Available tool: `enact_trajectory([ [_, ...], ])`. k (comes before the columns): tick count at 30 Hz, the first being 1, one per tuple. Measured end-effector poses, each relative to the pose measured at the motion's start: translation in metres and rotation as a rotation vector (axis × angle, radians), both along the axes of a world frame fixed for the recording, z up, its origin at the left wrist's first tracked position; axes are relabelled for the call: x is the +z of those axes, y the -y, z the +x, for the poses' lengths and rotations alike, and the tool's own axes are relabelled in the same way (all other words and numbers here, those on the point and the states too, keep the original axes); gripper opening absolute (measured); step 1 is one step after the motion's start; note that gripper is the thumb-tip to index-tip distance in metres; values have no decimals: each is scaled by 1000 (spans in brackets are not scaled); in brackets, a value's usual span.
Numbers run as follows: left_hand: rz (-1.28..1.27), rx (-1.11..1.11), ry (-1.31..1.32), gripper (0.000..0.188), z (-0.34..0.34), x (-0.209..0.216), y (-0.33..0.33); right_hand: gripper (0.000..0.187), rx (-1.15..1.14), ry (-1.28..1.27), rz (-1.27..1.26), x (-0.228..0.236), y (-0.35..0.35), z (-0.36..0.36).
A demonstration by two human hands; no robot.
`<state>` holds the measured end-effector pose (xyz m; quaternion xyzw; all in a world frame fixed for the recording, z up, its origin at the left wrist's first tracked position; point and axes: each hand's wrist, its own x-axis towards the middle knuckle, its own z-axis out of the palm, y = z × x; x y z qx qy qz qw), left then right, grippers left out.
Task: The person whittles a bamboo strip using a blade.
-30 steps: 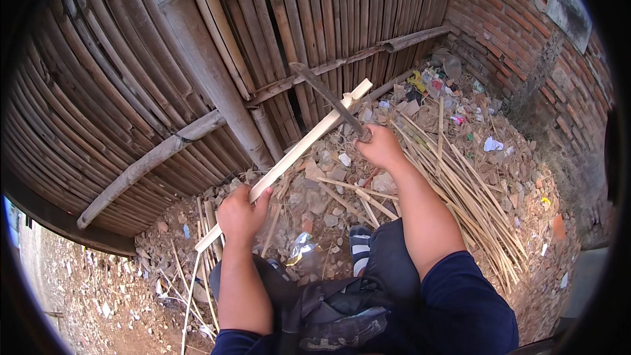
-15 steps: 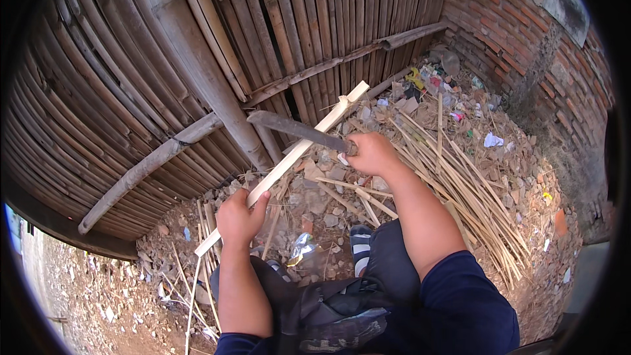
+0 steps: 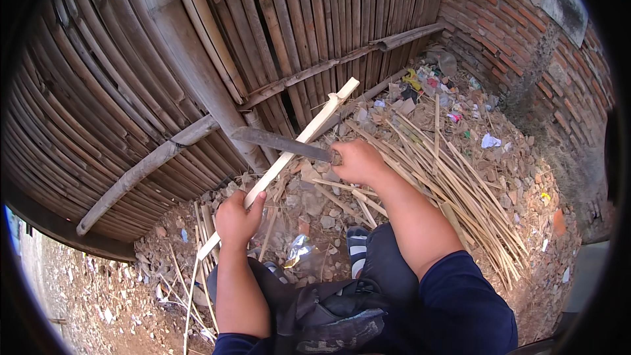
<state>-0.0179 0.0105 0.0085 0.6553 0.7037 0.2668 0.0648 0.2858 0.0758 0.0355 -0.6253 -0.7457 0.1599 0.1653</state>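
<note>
My left hand (image 3: 238, 221) is closed round the lower part of a long pale bamboo strip (image 3: 320, 118), which slants up and away to the right. A raised, partly split knot shows close to its far end. My right hand (image 3: 358, 163) grips the handle of a machete (image 3: 284, 142), most of the handle hidden by the fingers. The dark blade lies across the strip at about its middle, its tip pointing left toward the bamboo wall. Whether the edge bites into the strip cannot be made out.
A wall of upright bamboo (image 3: 315, 20) with a thick post (image 3: 181, 46) stands ahead and left. On my right lies a pile of split bamboo sticks (image 3: 460, 190), with a brick wall (image 3: 506, 20) beyond. Rubble and scraps cover the ground; more thin sticks (image 3: 190, 302) lie at my left.
My right hand and the machete have moved a little left and slightly down. The strip's far end has shifted slightly left; both hands keep their hold.
</note>
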Motion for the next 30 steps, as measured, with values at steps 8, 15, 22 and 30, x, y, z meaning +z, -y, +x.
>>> enact_trajectory([
  [8,3,7,-69,56,-5,7,2,35,-185,-25,5,2,-12,32],
  [15,-84,-24,-4,52,1,3,-2,41,-399,-135,41,-21,-23,43],
  [22,-124,-20,22,55,-6,5,1,43,-275,-173,-18,-6,-20,35],
  [30,-113,-58,-50,51,3,-2,-2,40,-33,-13,-107,-5,-6,10],
])
